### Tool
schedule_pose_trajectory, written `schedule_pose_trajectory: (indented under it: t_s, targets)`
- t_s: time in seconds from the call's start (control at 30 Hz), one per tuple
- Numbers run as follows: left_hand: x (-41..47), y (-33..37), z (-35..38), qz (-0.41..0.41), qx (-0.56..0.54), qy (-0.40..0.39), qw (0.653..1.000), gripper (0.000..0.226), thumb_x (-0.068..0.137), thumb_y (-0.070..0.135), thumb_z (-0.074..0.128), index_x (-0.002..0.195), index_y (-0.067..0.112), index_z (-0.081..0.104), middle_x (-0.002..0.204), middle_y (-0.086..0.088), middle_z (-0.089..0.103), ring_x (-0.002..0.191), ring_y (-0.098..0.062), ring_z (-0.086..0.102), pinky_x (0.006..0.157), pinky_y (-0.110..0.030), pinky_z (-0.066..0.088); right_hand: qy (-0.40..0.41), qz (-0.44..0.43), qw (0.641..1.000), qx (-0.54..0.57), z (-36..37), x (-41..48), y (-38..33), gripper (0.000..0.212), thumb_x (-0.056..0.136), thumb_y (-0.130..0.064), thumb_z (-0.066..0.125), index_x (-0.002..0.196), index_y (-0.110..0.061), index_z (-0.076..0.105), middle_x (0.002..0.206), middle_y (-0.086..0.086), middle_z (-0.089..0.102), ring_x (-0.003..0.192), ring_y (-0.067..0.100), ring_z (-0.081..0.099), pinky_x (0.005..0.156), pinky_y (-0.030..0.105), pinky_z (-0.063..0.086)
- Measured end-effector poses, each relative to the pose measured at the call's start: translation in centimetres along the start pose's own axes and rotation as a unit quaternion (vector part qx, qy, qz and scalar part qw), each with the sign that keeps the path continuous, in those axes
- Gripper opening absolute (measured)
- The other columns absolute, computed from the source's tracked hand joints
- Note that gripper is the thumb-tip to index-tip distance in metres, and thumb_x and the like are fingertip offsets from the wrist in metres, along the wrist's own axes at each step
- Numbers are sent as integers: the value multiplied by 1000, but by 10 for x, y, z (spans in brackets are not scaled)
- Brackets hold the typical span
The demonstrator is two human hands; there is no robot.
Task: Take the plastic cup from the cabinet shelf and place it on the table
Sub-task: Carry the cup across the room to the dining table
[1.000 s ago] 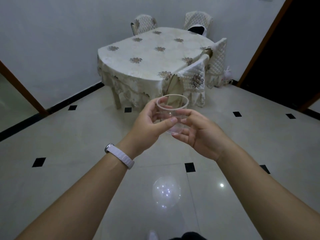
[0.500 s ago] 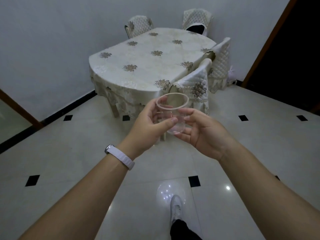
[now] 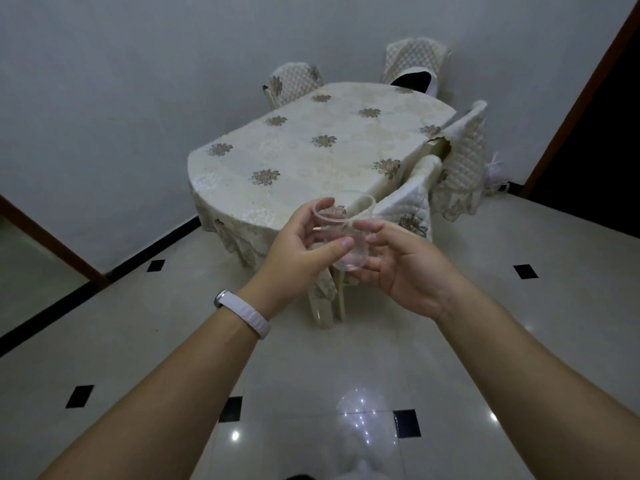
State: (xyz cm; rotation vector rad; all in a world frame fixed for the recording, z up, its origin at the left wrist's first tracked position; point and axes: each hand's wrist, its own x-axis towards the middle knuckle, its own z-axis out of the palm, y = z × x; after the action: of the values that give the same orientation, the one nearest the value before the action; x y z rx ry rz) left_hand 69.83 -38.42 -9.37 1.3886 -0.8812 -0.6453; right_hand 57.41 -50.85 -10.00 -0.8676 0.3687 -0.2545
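A clear plastic cup [image 3: 346,230] is held upright in mid-air between both hands, in front of the table's near edge. My left hand [image 3: 301,251] grips its left side, thumb across the wall. My right hand [image 3: 408,268] cradles its right side and base. A white band sits on the left wrist. The table [image 3: 311,161], covered by a cream cloth with brown flower prints, stands just beyond the cup. No cabinet is in view.
Several cloth-covered chairs surround the table; the nearest chair [image 3: 405,206] is tucked in at its right front corner. Glossy tile floor [image 3: 346,375] with black insets lies below. A dark doorway [image 3: 595,126] is at the right, and a brown door frame [image 3: 52,244] at the left.
The table has drawn closer and shifted right in view as I walk toward it. Both hands keep the same hold on the cup.
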Motion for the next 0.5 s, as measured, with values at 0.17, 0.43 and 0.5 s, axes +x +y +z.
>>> schedule_pose_trajectory:
  t_s: [0.17,0.43,0.5]
  targets:
    - [43,-5,-5,4,15,6,1000,63,74,13,73,131,17,47,123,-14,60,108,-28,63,86,-32,53,0,6,1000,-3,-12,37,-20,35,81,-6,55,115,-9,57,138,28,51,98,36,60,86,40,52]
    - [115,-42,-39,-9,-2,2,1000,64,75,12,74,133,20,48,120,-7,62,103,-18,66,85,-29,53,20,16,1000,6,-26,117,-28,26,87,-2,52,113,-8,58,118,19,61,85,28,65,88,42,51]
    - [139,-55,-51,-7,-7,0,1000,62,74,14,74,130,24,49,121,-8,62,103,-20,66,86,-31,53,33,15,999,0,-28,144,-30,28,88,-1,52,114,-6,57,113,17,63,86,29,64,89,43,51]
